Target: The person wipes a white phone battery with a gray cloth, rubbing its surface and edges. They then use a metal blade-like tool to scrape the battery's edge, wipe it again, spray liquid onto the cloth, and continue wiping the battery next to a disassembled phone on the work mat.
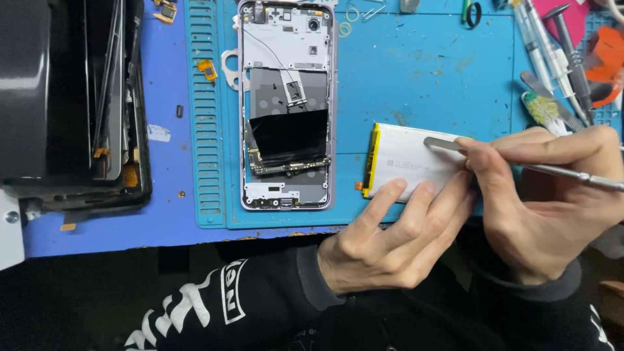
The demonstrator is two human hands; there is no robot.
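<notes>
On mat (422,71) | left hand (390,244) steadies battery (409,159) | right hand (552,195) grips spudger (494,159), seemingly atop it.

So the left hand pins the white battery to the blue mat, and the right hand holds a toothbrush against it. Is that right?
Not quite. The right hand holds a thin metal pry tool, not a toothbrush; its flat tip lies on the battery. The head view shows this. The rest stands: the left hand presses its fingers on the white battery, which lies on the blue mat.
</notes>
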